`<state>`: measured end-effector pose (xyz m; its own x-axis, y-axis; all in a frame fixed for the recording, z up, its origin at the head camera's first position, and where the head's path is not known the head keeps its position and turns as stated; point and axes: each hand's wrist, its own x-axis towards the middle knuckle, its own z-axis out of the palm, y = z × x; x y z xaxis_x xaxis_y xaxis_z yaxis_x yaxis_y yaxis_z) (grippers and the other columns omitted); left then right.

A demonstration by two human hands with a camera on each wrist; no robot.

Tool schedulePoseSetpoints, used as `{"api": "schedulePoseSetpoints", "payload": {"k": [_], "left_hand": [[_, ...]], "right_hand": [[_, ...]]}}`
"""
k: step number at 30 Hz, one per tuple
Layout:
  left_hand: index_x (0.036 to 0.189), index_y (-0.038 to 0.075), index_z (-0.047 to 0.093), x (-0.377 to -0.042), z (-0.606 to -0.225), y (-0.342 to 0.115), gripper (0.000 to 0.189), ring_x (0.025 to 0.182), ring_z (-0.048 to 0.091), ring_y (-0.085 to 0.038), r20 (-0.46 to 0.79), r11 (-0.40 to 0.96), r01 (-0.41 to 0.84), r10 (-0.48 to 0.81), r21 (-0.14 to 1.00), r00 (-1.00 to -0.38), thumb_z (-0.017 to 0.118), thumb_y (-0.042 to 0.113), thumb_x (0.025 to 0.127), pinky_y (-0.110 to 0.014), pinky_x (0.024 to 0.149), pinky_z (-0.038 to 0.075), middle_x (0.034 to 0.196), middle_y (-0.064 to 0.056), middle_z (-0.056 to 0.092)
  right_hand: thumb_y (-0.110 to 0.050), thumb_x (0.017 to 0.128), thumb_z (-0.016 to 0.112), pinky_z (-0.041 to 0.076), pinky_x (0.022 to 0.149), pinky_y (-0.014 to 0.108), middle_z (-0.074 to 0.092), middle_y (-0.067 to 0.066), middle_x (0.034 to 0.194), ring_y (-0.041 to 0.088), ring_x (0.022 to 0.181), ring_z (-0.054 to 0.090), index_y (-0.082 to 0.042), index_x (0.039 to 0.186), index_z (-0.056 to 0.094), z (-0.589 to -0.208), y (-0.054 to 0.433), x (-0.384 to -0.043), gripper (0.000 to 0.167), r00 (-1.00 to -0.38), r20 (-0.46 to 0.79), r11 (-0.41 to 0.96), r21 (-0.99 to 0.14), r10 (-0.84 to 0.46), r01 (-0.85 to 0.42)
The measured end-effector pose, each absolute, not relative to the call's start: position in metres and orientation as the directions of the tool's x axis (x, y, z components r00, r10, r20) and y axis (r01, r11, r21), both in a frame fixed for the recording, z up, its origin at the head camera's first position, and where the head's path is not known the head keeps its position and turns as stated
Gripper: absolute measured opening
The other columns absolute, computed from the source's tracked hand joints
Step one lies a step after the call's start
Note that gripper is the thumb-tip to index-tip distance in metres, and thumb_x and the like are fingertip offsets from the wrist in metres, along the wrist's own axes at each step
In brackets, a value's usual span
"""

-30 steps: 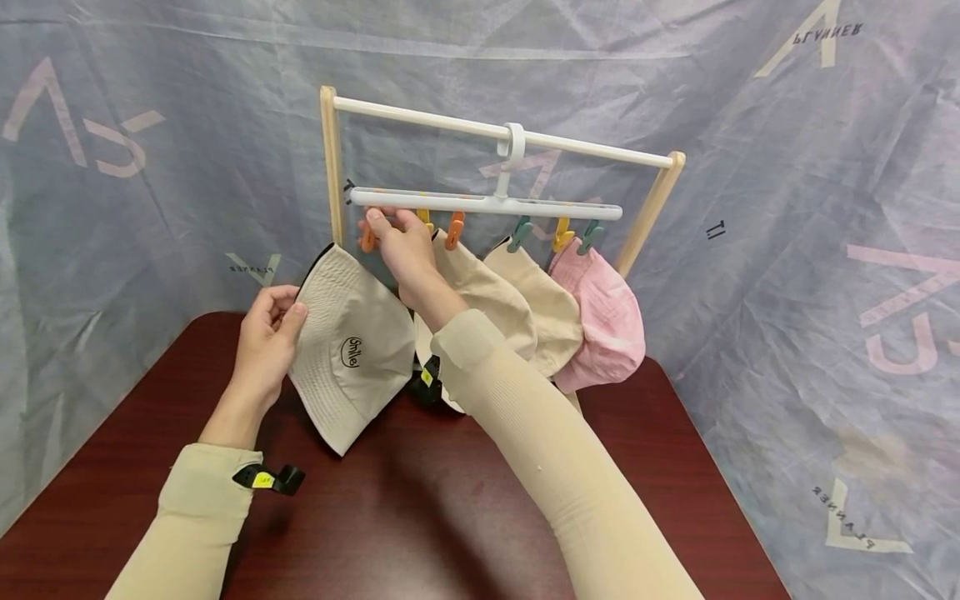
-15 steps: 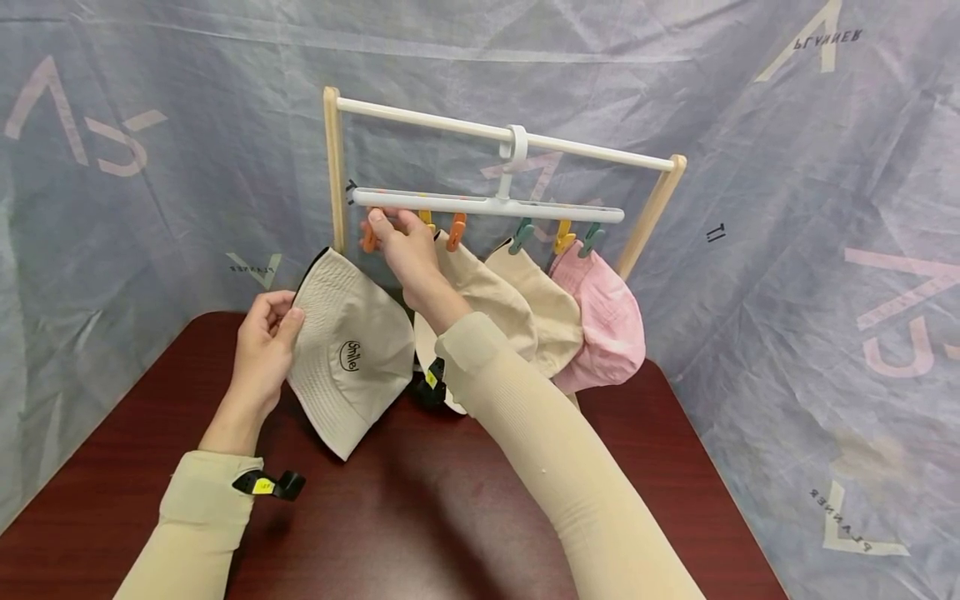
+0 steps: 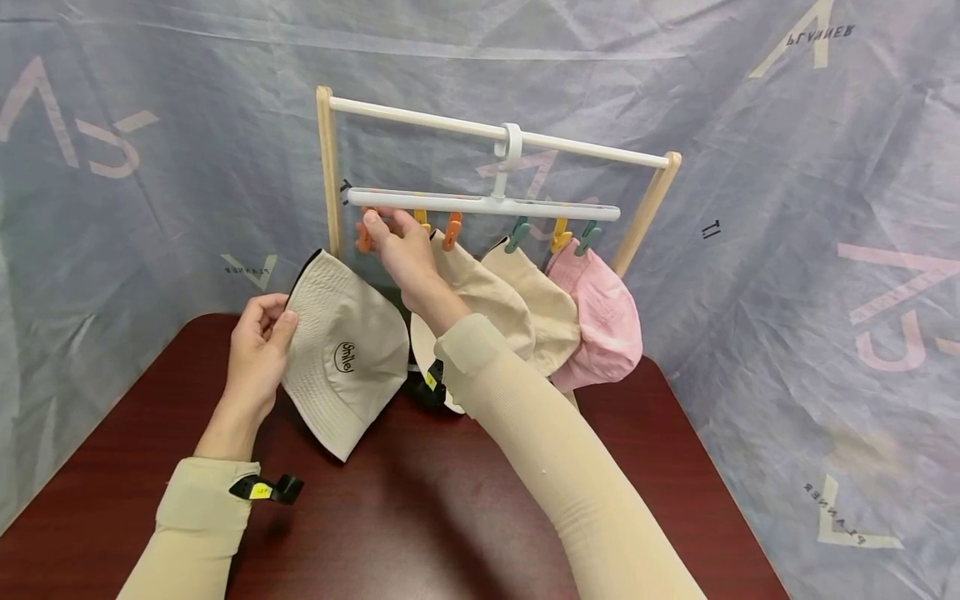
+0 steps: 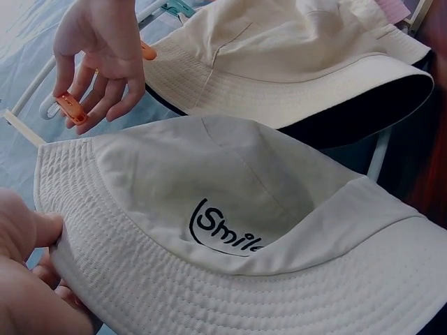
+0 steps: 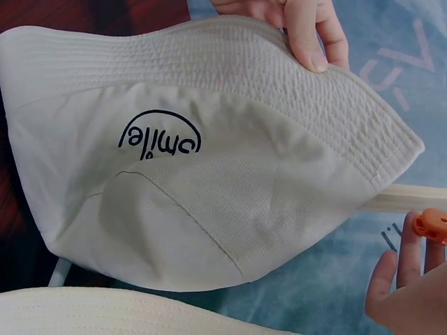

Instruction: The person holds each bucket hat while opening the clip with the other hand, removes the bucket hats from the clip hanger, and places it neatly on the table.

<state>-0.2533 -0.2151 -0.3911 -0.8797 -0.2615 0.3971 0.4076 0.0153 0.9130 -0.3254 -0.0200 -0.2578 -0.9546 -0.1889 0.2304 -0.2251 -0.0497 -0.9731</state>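
Observation:
My left hand pinches the brim of a pale grey bucket hat with a "Smile" print, thumb on the outer face. The hat hangs tilted, its brim's upper corner just below the hanger's left end. With my right hand I pinch the leftmost orange clothespin under the white hanger bar. In the left wrist view that clothespin sits between thumb and fingers, apart from the grey hat's brim. Cream bucket hats hang from clips right beside my right hand.
A rack with wooden posts and a white rail carries the hanger. A pink hat hangs at its right end from yellow and green clips. Below is a dark red table, with grey cloth behind.
The grey hat and my left hand have shifted slightly left and down. My right hand stays on the orange clothespin.

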Motion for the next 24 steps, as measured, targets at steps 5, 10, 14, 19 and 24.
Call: {"api": "schedulePoseSetpoints", "payload": {"k": [5, 10, 14, 19, 24], "left_hand": [[0.128, 0.011, 0.062, -0.2550, -0.3918, -0.2165, 0.019, 0.090, 0.052, -0.011, 0.408, -0.002, 0.421, -0.249, 0.907, -0.879, 0.061, 0.010, 0.109, -0.014, 0.075, 0.044, 0.104, 0.002, 0.058], [0.128, 0.010, 0.062, -0.2555, -0.3906, -0.2169, 0.019, 0.091, 0.052, -0.012, 0.412, 0.005, 0.425, -0.248, 0.905, -0.877, 0.061, 0.010, 0.109, -0.015, 0.075, 0.044, 0.104, 0.001, 0.058], [0.127, 0.010, 0.062, -0.2558, -0.3899, -0.2157, 0.018, 0.089, 0.051, -0.012, 0.410, -0.004, 0.425, -0.261, 0.905, -0.874, 0.061, 0.009, 0.108, -0.015, 0.074, 0.044, 0.103, 0.001, 0.057], [0.127, 0.008, 0.062, -0.2560, -0.3901, -0.2141, 0.019, 0.088, 0.051, -0.012, 0.412, -0.019, 0.432, -0.265, 0.902, -0.872, 0.060, 0.007, 0.108, -0.015, 0.073, 0.044, 0.102, 0.000, 0.058], [0.125, 0.009, 0.063, -0.2566, -0.3906, -0.2136, 0.018, 0.087, 0.051, -0.012, 0.414, -0.022, 0.436, -0.274, 0.900, -0.868, 0.061, 0.006, 0.108, -0.015, 0.073, 0.043, 0.101, 0.000, 0.058]], "right_hand": [[-0.032, 0.111, 0.059, 0.055, 0.101, 0.025, 0.073, 0.002, 0.120, 0.013, 0.108, 0.071, -0.012, 0.146, 0.063, -0.2596, -0.0188, -0.3263, 0.040, -0.947, 0.247, -0.030, -0.969, -0.205, -0.246], [-0.030, 0.111, 0.058, 0.052, 0.109, 0.031, 0.071, 0.009, 0.132, 0.020, 0.114, 0.071, -0.012, 0.151, 0.057, -0.2613, -0.0176, -0.3274, 0.044, -0.939, 0.265, -0.018, -0.963, -0.218, -0.268], [-0.032, 0.112, 0.057, 0.052, 0.110, 0.036, 0.069, 0.008, 0.137, 0.018, 0.118, 0.069, -0.013, 0.155, 0.052, -0.2624, -0.0162, -0.3275, 0.048, -0.936, 0.272, 0.020, -0.959, -0.224, -0.284], [-0.032, 0.112, 0.057, 0.053, 0.108, 0.038, 0.070, 0.003, 0.134, 0.015, 0.118, 0.069, -0.013, 0.156, 0.051, -0.2638, -0.0149, -0.3281, 0.049, -0.935, 0.277, 0.033, -0.956, -0.222, -0.291], [-0.030, 0.111, 0.060, 0.055, 0.105, 0.038, 0.071, 0.005, 0.133, 0.016, 0.115, 0.069, -0.011, 0.154, 0.053, -0.2663, -0.0134, -0.3303, 0.047, -0.929, 0.292, 0.004, -0.954, -0.225, -0.301]]}}
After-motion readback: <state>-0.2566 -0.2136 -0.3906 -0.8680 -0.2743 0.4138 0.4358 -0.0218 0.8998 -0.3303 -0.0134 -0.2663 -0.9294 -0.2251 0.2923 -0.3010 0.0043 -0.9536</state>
